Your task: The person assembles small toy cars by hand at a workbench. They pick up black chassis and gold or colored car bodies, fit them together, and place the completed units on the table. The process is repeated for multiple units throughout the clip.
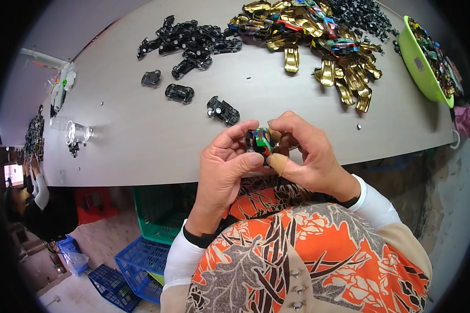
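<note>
Over the table's near edge, a small toy car (262, 140) with a green, multicoloured shell and dark underside is held between my two hands. My left hand (223, 159) grips it from the left, thumb below and fingers above. From the right, my right hand (310, 154) pinches it with thumb and fingertips; tan tape wraps that thumb. The fingers partly hide the car. Just beyond my left hand lies a black toy car chassis (223, 110), with another chassis (179, 93) and a smaller black piece (151, 78) farther left.
Black chassis (196, 41) are heaped at the back left. Gold and coloured car shells (326, 70) pile up at the back right, beside small black parts (363, 15). A green basin (413, 49) stands far right, a clear cup (77, 133) left. Crates (143, 261) sit below; another person (42, 201) works far left.
</note>
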`<state>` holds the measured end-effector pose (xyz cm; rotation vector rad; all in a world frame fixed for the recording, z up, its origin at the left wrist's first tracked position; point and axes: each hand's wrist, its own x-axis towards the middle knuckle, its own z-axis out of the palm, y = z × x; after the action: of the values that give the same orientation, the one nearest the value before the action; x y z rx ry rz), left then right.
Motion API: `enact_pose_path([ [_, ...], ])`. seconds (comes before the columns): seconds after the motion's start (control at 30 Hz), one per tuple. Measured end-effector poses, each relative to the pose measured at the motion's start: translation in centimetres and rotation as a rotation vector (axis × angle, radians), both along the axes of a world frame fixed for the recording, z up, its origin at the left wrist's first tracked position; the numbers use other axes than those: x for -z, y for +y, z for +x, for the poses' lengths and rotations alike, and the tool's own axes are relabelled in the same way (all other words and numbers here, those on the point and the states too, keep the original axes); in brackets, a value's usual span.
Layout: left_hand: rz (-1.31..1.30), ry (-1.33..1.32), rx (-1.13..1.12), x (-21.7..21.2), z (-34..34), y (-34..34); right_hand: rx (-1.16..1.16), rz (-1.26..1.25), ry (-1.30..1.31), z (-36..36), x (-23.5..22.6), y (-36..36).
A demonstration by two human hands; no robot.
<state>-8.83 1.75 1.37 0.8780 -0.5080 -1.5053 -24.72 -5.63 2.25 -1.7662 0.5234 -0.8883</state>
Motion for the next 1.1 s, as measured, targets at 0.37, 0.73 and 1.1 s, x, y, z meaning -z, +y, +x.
enact_pose_path([
  [0.37,-0.102,-0.258,-0.051,0.0,-0.5,0.4,-0.086,0.016,0.041,0.0,-0.4,-0.1],
  [0.73,-0.213,-0.543,-0.006,0.2,-1.4,0.6,0.014,-0.117,0.145,-0.2,-0.3,0.3],
  [1.1,-0.203,-0.714,0.106,-0.2,-2.0,0.9,0.143,-0.158,0.119,-0.7,0.0,0.8],
])
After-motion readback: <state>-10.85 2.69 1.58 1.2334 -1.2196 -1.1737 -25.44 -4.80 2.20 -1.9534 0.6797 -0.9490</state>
